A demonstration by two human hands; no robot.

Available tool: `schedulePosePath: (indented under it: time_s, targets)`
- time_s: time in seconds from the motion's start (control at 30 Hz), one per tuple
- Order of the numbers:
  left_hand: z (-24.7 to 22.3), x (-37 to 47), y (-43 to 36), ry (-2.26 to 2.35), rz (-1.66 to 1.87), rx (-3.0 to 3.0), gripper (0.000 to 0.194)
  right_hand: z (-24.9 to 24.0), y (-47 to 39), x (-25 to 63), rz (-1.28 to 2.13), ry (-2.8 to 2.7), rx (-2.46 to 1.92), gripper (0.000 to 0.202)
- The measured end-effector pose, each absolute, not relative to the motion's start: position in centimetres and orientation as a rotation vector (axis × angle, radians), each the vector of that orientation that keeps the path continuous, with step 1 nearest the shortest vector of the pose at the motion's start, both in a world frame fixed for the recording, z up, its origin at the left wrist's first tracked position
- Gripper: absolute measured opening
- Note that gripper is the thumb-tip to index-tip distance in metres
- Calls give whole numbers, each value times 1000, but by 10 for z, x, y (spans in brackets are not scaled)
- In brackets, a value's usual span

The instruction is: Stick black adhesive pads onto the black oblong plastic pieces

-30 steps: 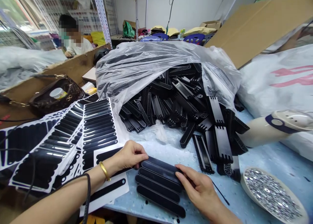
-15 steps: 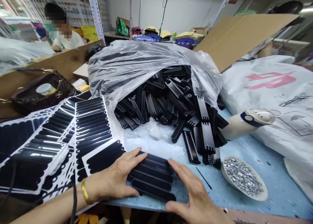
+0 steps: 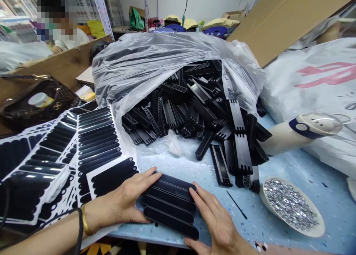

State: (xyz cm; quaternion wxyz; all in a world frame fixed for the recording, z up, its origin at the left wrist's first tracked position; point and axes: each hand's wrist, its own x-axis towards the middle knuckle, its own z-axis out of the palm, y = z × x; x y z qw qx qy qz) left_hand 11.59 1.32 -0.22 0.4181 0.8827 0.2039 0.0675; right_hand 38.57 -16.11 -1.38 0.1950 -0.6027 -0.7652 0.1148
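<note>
Several black, round-ended bars (image 3: 171,203) lie side by side in a row near the table's front edge. At their left ends rests my left hand (image 3: 126,197), its fingertips on the rear corner and its thumb low by the front bar. My right hand (image 3: 215,218) is at the opposite ends, fingers stretched against the rear bar and thumb spread apart near the front. Neither hand is closed round the bars. Beside my left wrist lie white sheets with black round-ended strips (image 3: 98,140). Behind the row, black slotted plastic pieces (image 3: 191,106) spill from a clear plastic bag (image 3: 155,47).
A bowl of small shiny metal parts (image 3: 319,225) stands at right, with a thin black stick (image 3: 236,205) beside it. Behind it leans a cream bottle (image 3: 280,134) against a white sack (image 3: 314,80). A brown handbag (image 3: 55,95) sits at left; a person (image 3: 68,38) is beyond the partition.
My right hand has come closer to the bars, and its fingers now touch their right ends. My left hand stays at the left ends. The view has shifted slightly.
</note>
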Motion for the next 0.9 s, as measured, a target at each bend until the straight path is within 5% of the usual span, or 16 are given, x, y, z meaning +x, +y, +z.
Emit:
schedulePosePath:
  time_s: [0.23, 0.37, 0.5, 0.77, 0.9]
  targets:
    - [6, 131, 9, 685, 287, 1958, 102, -17, -153, 398, 542, -1892, -1748, 91]
    - [27, 141, 9, 909, 219, 1512, 103, -8, -141, 407, 1068, -1482, -1772, 82]
    - [38, 149, 5, 1036, 120, 1164, 64, 9, -119, 403, 1525, -1027, -1683, 57]
    - [20, 160, 26, 1029, -128, 1016, 85, 21, -61, 395, 2015, -801, -1759, 75]
    - [11, 160, 37, 925, -147, 1045, 76, 19, -55, 401, 1982, -756, -1810, 75]
